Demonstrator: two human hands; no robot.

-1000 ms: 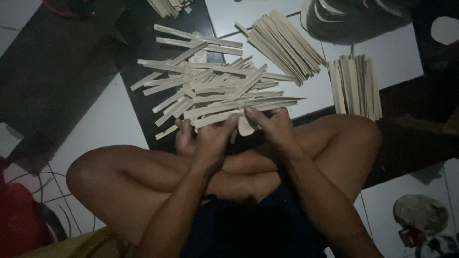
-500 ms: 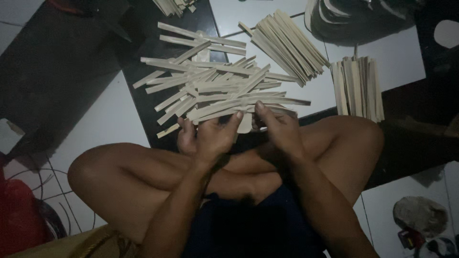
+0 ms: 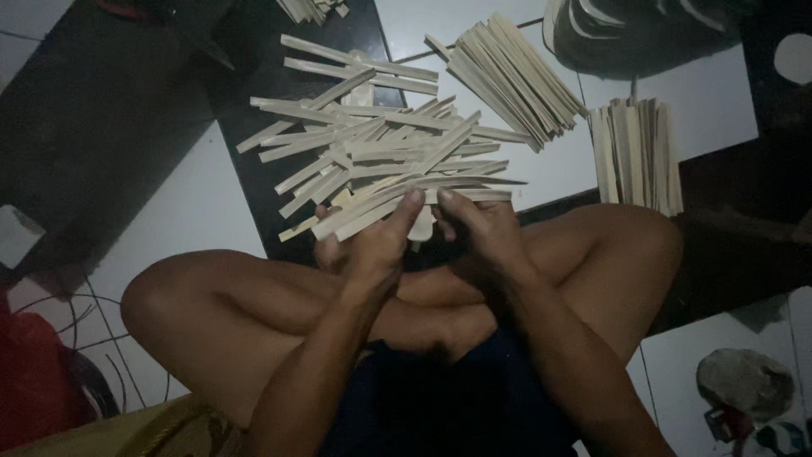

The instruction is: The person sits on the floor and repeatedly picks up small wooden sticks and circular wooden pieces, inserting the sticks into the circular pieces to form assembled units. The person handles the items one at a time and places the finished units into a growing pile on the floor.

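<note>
Pale wood strips (image 3: 381,152), too many to count, heaped loose just beyond two crossed knees. Left hand (image 3: 372,241) and right hand (image 3: 478,233) both pinching one strip (image 3: 406,201) at heap's near edge. Two neat bundles (image 3: 516,76) (image 3: 636,154) far right.

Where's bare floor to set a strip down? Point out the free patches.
White tile left of the loose strip pile, above the left knee, is bare. So is the tile between the fanned bundle and the upright stack. It's crowded at both hands.
</note>
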